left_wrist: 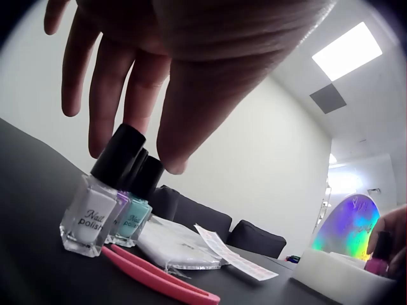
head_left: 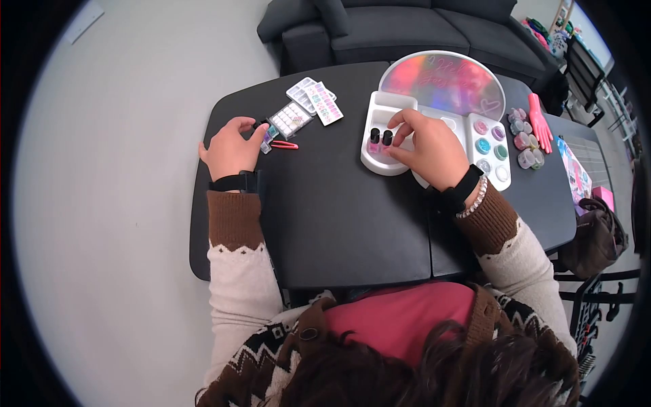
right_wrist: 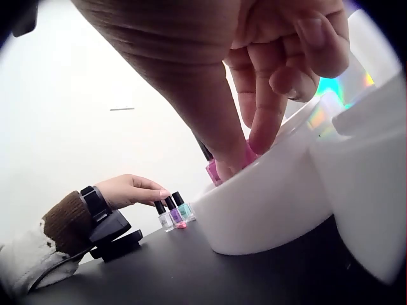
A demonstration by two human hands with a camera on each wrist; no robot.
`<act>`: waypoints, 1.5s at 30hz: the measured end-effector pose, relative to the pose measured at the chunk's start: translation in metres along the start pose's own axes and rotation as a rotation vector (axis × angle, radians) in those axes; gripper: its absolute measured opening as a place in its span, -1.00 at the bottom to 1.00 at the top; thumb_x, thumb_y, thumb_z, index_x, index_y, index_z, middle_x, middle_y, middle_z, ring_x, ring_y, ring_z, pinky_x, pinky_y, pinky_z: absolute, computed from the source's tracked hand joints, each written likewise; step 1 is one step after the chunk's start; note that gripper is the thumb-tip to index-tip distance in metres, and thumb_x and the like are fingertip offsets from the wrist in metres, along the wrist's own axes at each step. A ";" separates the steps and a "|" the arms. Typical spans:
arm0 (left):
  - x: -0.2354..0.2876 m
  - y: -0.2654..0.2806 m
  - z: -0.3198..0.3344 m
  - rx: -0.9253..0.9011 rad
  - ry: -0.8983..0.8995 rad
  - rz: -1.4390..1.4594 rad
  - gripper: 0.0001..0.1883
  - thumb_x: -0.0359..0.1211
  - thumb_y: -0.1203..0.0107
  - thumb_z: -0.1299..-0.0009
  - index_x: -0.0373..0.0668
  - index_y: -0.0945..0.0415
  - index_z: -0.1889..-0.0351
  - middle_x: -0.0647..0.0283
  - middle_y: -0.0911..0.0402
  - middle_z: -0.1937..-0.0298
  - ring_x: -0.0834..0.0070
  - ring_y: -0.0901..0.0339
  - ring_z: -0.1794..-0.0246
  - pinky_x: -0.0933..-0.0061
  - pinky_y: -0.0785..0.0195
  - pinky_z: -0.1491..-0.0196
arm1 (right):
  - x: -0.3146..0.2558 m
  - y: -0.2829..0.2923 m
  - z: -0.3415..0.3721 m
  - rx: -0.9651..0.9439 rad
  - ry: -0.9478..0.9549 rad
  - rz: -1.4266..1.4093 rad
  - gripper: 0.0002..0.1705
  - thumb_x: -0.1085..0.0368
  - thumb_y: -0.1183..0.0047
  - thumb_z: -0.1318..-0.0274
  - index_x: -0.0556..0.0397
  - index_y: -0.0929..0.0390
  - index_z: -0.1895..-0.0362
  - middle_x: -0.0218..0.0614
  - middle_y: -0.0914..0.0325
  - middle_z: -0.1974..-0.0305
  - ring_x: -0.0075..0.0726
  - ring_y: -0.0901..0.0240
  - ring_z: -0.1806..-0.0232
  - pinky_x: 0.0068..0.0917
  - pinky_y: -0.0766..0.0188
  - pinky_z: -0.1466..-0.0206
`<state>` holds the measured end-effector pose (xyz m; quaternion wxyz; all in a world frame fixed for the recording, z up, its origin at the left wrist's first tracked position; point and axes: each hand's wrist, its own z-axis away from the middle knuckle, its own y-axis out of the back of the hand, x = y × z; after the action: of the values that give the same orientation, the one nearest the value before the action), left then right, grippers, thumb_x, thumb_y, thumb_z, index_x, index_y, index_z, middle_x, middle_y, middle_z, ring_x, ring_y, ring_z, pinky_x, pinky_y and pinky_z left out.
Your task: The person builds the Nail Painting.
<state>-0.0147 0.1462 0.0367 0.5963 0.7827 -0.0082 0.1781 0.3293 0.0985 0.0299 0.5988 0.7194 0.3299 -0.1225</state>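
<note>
My left hand (head_left: 232, 148) reaches over a small group of nail polish bottles at the table's left side, its fingers and thumb long and close about the black caps. In the left wrist view a pale grey bottle (left_wrist: 88, 219) stands in front, with a teal bottle (left_wrist: 135, 219) and a partly hidden purple one behind. My right hand (head_left: 434, 149) is over the white tray (head_left: 388, 167), where two pink nail polish bottles (head_left: 374, 141) stand upright with black caps. Its thumb and fingertip pinch a pink bottle (right_wrist: 250, 154) low behind the tray wall.
Pink tweezers (head_left: 285, 145), a case of white nail tips (head_left: 291, 120) and a sticker sheet (head_left: 324, 103) lie near the left hand. Behind the tray rises a holographic lid (head_left: 444, 85). Glitter pots (head_left: 483, 146), small jars (head_left: 522, 140) and a pink model hand (head_left: 540, 122) are at right.
</note>
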 end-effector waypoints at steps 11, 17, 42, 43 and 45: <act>0.017 0.004 0.006 0.174 -0.019 -0.147 -0.80 -0.08 -0.31 -0.54 0.12 -0.82 0.04 0.37 -0.82 0.10 0.31 -0.72 -0.16 -0.46 0.21 -0.67 | 0.004 0.009 0.009 0.036 0.002 -0.096 -0.57 0.20 -0.47 -0.17 -0.03 -0.63 -0.08 -0.37 -0.78 0.17 0.03 -0.73 0.10 -0.12 -0.58 0.02; 0.041 0.026 0.030 0.511 -0.390 0.159 -0.84 -0.21 -0.25 -0.59 0.02 -0.76 -0.01 0.32 -0.80 -0.18 0.24 -0.61 -0.37 -0.16 0.03 -0.67 | -0.012 0.019 0.014 0.152 0.126 -0.302 -0.48 0.18 -0.54 -0.13 -0.05 -0.70 -0.17 -0.45 -0.64 0.26 -0.37 -0.46 0.37 -0.39 -0.46 0.20; 0.014 -0.033 0.002 0.272 -0.082 -0.065 -0.58 0.05 -0.43 -0.44 0.16 -0.78 -0.17 0.34 -0.77 -0.28 0.23 -0.41 -0.60 -0.37 0.16 -0.68 | 0.022 0.012 0.010 0.013 0.028 -0.212 -0.77 0.20 -0.40 -0.20 0.06 -0.76 0.15 -0.38 -0.74 0.34 -0.28 -0.59 0.37 -0.27 -0.50 0.22; 0.013 -0.034 0.001 0.250 -0.072 -0.068 -0.60 0.07 -0.41 -0.44 0.18 -0.79 -0.14 0.36 -0.77 -0.28 0.24 -0.40 -0.61 -0.37 0.19 -0.68 | 0.021 0.011 0.010 0.004 0.017 -0.192 -0.77 0.20 -0.39 -0.20 0.06 -0.76 0.14 -0.37 -0.76 0.33 -0.25 -0.63 0.34 -0.26 -0.52 0.21; 0.011 -0.036 -0.003 0.227 -0.059 -0.070 -0.62 0.09 -0.39 -0.45 0.19 -0.81 -0.10 0.38 -0.78 -0.28 0.25 -0.38 -0.62 -0.36 0.21 -0.69 | 0.021 0.010 0.010 -0.006 0.008 -0.171 -0.77 0.20 -0.38 -0.21 0.06 -0.76 0.14 -0.36 -0.78 0.32 -0.22 -0.66 0.31 -0.25 -0.53 0.19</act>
<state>0.0028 0.1612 0.0067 0.5090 0.8500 0.0217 0.1338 0.3531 0.0957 0.0234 0.5871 0.6871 0.3930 -0.1693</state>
